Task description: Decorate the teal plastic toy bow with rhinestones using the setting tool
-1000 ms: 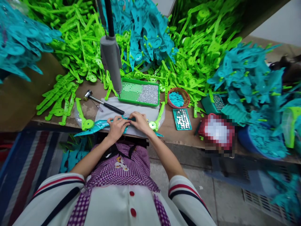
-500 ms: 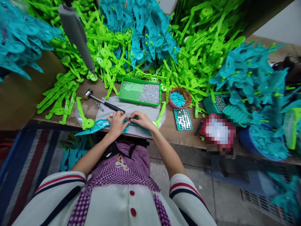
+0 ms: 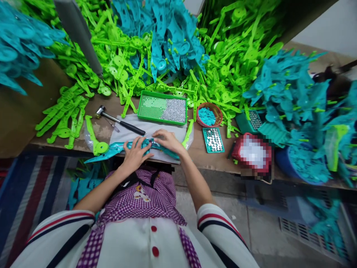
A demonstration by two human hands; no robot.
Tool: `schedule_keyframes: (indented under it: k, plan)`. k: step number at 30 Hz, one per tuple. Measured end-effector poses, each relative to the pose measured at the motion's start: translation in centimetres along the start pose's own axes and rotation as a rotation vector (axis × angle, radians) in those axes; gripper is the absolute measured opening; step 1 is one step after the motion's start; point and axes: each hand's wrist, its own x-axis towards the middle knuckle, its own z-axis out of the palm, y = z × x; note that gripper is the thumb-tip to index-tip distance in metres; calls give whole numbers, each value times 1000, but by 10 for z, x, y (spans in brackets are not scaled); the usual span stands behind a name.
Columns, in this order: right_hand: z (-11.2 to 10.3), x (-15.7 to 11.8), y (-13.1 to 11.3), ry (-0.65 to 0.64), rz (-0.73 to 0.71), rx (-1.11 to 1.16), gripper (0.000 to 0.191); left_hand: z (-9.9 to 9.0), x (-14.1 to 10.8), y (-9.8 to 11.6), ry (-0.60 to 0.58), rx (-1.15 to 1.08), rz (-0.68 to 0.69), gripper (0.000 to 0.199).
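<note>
- Grip, left: your left hand (image 3: 135,153) lies across the blue piece (image 3: 115,149), fingers spread and touching it; whether they pinch from below, cannot tell
- Grip, right: your right hand (image 3: 169,142) bends over the same piece, fingertips at its middle; too small to tell whether they close on anything
- Blue piece runs lengthwise along the near edge of the bench (image 3: 199,158), over the grey cloth (image 3: 177,129), left tip reaching past it
- Best let your left fingers do the steadying, light and even, so the right fingertips can be precise
- Keep the piece level; its ends lie well out from your fingers, so a hard push at the middle would probably rock it
- Mind the left tip: it sits just beside a green part (image 3: 99,148), and a swing could shove that aside
- Hammer (image 3: 132,127) lies with its handle end near your left fingers; leave your knuckles room
- Green tray (image 3: 161,120), small metal bits heaped at its right, sits just beyond; avoid jolting the bench
</note>
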Motion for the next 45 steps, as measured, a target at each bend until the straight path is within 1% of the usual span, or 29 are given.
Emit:
schedule_keyframes:
  k: [1, 3, 5, 6, 7, 8, 10, 12, 15, 17, 20, 26, 28, 33, 37, 40, 42, 43, 44, 45]
  plan:
    - [-5, -1, -6, 76, -24, 53, 15, 0, 0, 0, -2, -6, 1, 37]
    - [-12, 1, -23, 279, -69, 165, 20, 0, 1, -1, -5, -19, 10, 38]
    - [-14, 3, -39, 466, -115, 243, 24, 0, 0, -3, -14, -26, 22, 42]
    - [-13, 3, -44, 529, -135, 247, 26, 0, 0, -3, -22, -27, 27, 44]
    - [-12, 1, -47, 563, -150, 219, 27, 0, -1, -4, -29, -29, 30, 47]
    - [-10, -4, -47, 570, -156, 162, 26, 1, -2, -5, -33, -33, 29, 50]
    - [-3, -20, -38, 533, -125, -11, 25, 4, -3, -6, -22, -48, 19, 51]
    - [7, -41, -23, 475, -48, -203, 25, 9, -4, -6, 12, -66, 5, 49]
    - [28, -70, -2, 326, 35, -443, 30, 14, -5, -5, 59, -84, -13, 44]
    - [40, -82, 6, 231, 35, -545, 39, 16, -6, -3, 75, -83, -23, 42]
    - [49, -90, 10, 175, 7, -627, 47, 18, -7, -1, 98, -78, -36, 41]
    - [45, -91, 14, 134, -38, -683, 48, 28, -9, 1, 174, -84, -80, 38]
    - [45, -87, 12, 137, -11, -688, 47, 30, -9, 2, 185, -79, -82, 37]
    - [50, -75, 1, 191, 83, -699, 43, 31, -8, 2, 205, -74, -96, 37]
    - [51, -75, 1, 161, 70, -686, 43, 32, -7, 2, 206, -75, -104, 36]
    - [53, -76, 2, 161, 79, -673, 43, 31, -8, 2, 213, -66, -96, 36]
    - [49, -78, 0, 150, 89, -655, 42, 30, -9, 3, 225, -51, -86, 35]
    - [44, -80, -1, 140, 79, -631, 42, 30, -9, 4, 235, -42, -80, 35]
    - [36, -82, -4, 142, 59, -595, 42, 30, -10, 4, 247, -34, -72, 35]
    - [25, -84, -6, 173, 38, -550, 43, 30, -10, 4, 263, -27, -65, 35]
